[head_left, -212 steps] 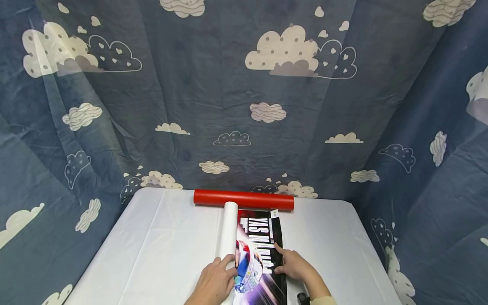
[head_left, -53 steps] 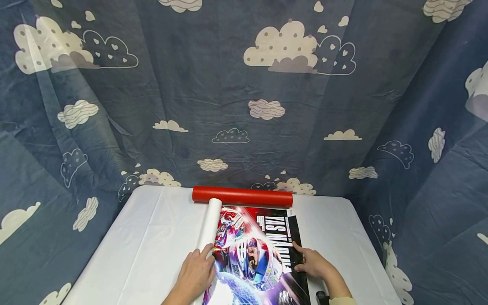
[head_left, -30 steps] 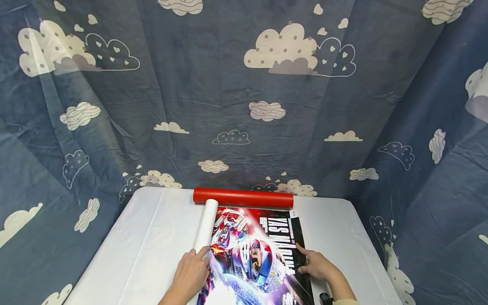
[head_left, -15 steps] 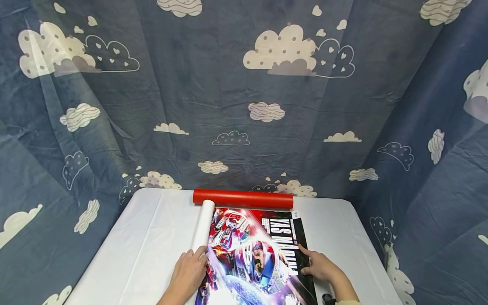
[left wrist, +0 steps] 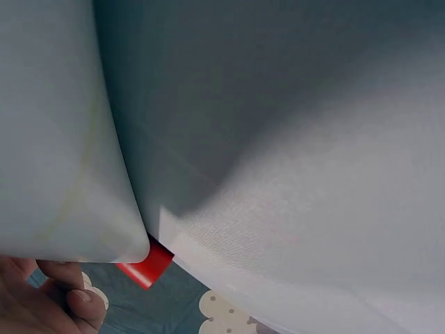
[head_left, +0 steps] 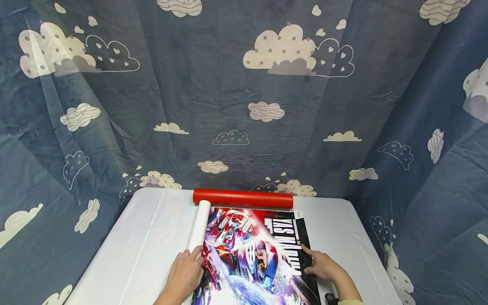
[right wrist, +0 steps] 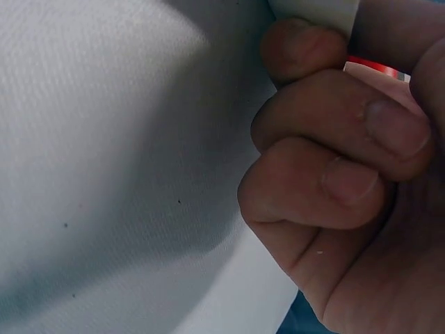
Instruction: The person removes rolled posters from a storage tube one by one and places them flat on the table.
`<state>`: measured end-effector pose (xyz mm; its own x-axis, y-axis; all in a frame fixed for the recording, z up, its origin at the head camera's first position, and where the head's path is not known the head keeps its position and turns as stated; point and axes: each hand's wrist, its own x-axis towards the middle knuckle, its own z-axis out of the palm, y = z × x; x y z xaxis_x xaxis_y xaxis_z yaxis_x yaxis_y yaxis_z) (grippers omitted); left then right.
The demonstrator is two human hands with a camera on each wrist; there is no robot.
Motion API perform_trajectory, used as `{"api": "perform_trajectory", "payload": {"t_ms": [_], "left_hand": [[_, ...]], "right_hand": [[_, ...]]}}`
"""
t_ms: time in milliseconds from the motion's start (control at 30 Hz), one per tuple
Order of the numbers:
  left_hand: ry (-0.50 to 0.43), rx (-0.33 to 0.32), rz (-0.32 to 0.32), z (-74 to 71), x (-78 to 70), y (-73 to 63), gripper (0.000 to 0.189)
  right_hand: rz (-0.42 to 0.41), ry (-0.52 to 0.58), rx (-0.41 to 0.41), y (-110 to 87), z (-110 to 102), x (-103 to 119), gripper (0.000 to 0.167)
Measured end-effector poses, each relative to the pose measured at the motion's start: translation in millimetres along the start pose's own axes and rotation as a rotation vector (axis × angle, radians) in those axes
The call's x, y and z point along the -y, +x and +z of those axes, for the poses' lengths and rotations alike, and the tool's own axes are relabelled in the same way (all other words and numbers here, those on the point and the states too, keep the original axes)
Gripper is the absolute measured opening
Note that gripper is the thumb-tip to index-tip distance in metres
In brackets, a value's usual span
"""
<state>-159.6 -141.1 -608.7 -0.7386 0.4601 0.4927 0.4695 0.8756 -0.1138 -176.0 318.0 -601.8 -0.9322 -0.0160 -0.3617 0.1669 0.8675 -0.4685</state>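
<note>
A glossy racing poster (head_left: 257, 258) lies partly unrolled on the white table, its picture side up, with a helmeted driver and large white lettering along a black right side. Its left part is still a white roll (head_left: 199, 224). My left hand (head_left: 183, 271) holds this roll; in the left wrist view that hand (left wrist: 59, 303) shows curled fingers beside the white paper. At the right edge my right hand (head_left: 324, 267) pinches the poster between thumb and index finger. Its other fingers (right wrist: 320, 184) are folded in the right wrist view. The poster's near end is out of frame.
A red tube (head_left: 242, 198) lies across the table's back edge, just behind the poster. White cloth covers the table (head_left: 145, 254). Dark blue curtains (head_left: 228, 93) with cloud prints hang behind and on both sides. A small black object (head_left: 331, 298) sits by the right wrist.
The roll and my left hand have moved left, laying much more of the picture open. My right hand has drifted right with the poster's edge. The red tube has stayed put.
</note>
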Motion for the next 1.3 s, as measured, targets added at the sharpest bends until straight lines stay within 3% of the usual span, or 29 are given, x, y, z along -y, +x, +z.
{"api": "perform_trajectory", "payload": {"t_ms": [167,267,433,667,933,1100,1300], "left_hand": [[-0.023,0.065,-0.041,-0.8,0.1,-2.2,0.033],[-0.003,0.067,-0.035,-0.6,2.1,-2.5,0.037],[-0.001,0.06,-0.024,-0.1,5.1,-3.5,0.026],[-0.002,0.109,-0.032,-3.7,7.3,-3.6,0.013],[0.013,0.041,-0.024,-2.8,14.0,-5.0,0.021],[0.013,0.082,-0.048,-3.9,17.8,-9.2,0.037],[0.032,0.067,-0.028,-3.2,26.1,-9.6,0.022]], "right_hand": [[-0.017,-0.002,-0.002,-3.0,-2,-1,0.089],[-0.021,-0.013,-0.003,-5.1,-4,-1,0.088],[-0.027,-0.013,0.0,-6.2,-6,-3,0.088],[-0.015,-0.01,0.009,-6.4,-9,-6,0.088],[-0.04,-0.01,0.002,-7.0,-10,-10,0.088],[-0.041,-0.009,0.002,-7.6,-10,-10,0.087],[-0.025,-0.013,0.004,-6.2,-9,-11,0.086]]}}
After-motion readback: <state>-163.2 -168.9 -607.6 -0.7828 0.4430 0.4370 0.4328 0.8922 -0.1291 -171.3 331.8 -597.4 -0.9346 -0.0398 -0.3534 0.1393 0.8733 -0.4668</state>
